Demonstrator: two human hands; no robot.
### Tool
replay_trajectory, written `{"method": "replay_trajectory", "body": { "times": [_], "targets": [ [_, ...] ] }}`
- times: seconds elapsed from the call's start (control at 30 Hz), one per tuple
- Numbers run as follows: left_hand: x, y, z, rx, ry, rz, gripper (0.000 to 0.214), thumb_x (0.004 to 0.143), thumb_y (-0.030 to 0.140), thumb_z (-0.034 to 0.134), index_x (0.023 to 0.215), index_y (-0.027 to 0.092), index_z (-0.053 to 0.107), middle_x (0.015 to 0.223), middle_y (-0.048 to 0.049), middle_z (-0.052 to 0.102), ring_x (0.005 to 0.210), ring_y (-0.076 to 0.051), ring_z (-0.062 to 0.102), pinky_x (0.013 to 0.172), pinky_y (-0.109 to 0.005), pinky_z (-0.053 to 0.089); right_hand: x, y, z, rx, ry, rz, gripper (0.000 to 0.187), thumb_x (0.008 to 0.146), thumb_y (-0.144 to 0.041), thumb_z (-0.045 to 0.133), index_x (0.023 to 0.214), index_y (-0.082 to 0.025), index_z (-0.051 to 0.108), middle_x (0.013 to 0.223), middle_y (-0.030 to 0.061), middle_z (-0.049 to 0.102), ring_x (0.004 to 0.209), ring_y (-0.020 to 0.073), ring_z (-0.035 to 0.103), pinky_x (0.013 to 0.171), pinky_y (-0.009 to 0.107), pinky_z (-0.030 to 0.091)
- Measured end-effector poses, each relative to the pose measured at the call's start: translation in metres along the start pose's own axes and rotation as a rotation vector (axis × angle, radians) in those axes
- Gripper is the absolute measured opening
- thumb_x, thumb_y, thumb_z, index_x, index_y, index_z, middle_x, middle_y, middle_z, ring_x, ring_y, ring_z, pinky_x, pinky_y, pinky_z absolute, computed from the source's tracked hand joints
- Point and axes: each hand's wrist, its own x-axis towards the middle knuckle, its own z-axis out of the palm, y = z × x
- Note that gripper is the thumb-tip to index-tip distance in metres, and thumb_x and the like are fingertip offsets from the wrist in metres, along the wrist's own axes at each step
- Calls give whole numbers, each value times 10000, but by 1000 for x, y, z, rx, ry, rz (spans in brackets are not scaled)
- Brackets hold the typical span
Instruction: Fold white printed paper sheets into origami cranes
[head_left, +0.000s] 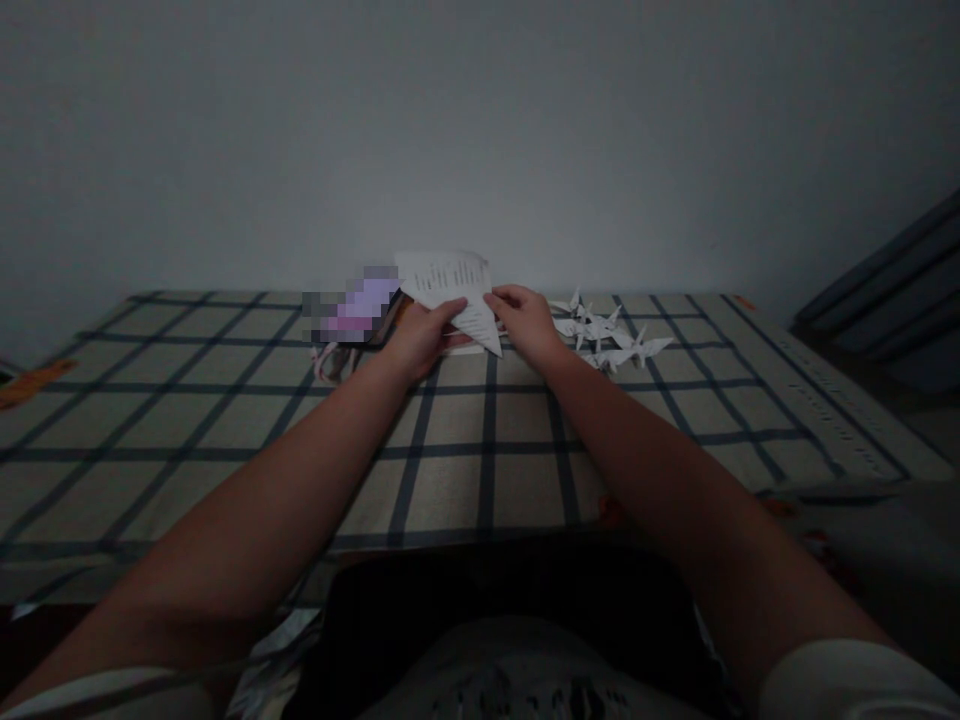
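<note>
Both my arms reach forward over a checked cloth surface (487, 470). Between my hands is a printed white sheet of paper (452, 283), partly folded, with one corner pointing down to the right. My left hand (422, 335) pinches the sheet's left side with thumb on top. My right hand (526, 322) has its fingers curled onto the sheet's right edge. Just right of my right hand lie several small white folded paper cranes (607, 335).
A blurred purple-and-grey object (352, 308) sits left of the paper, with a pinkish cord (330, 362) below it. A pale wall (480, 130) stands behind. An orange scrap (34, 380) lies at the far left; dark furniture (892, 290) is at the right.
</note>
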Motion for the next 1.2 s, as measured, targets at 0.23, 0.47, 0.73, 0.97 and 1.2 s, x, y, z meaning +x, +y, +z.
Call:
{"method": "replay_trajectory", "body": {
  "times": [0.23,0.47,0.73,0.97,1.2],
  "targets": [
    [5,-3,-6,21,50,-6,320,714,208,789,1018,158,704,1168,-144,715,1070,-285,689,943,-439,572,3,5,1,55,18,58,218,830,-342,636,936,-161,695,862,40,708,726,128,625,706,298,549],
    [5,-4,-7,18,34,2,341,709,194,792,1038,163,706,1176,-147,712,1053,-284,694,939,-440,571,2,6,2,175,-1,133,195,826,-292,655,967,-166,699,972,61,730,763,128,650,678,285,553],
    [7,-6,-9,68,87,57,371,683,242,811,1033,169,711,1144,-125,727,1006,-266,704,928,-429,564,-2,-2,4,145,-18,146,222,848,-285,634,1011,-152,706,959,67,738,730,114,643,667,265,546],
    [4,-1,-5,49,77,20,336,698,287,805,995,160,712,1118,-117,731,987,-243,700,891,-379,564,-1,0,4,156,20,134,192,845,-266,627,972,-147,707,880,49,725,694,113,630,638,261,539],
    [9,-3,-7,1,133,83,311,723,367,800,920,150,695,1035,-91,733,854,-162,683,757,-277,550,1,2,5,186,79,168,162,854,-240,621,971,-150,688,832,29,701,643,95,607,589,230,509]
  ]
}}
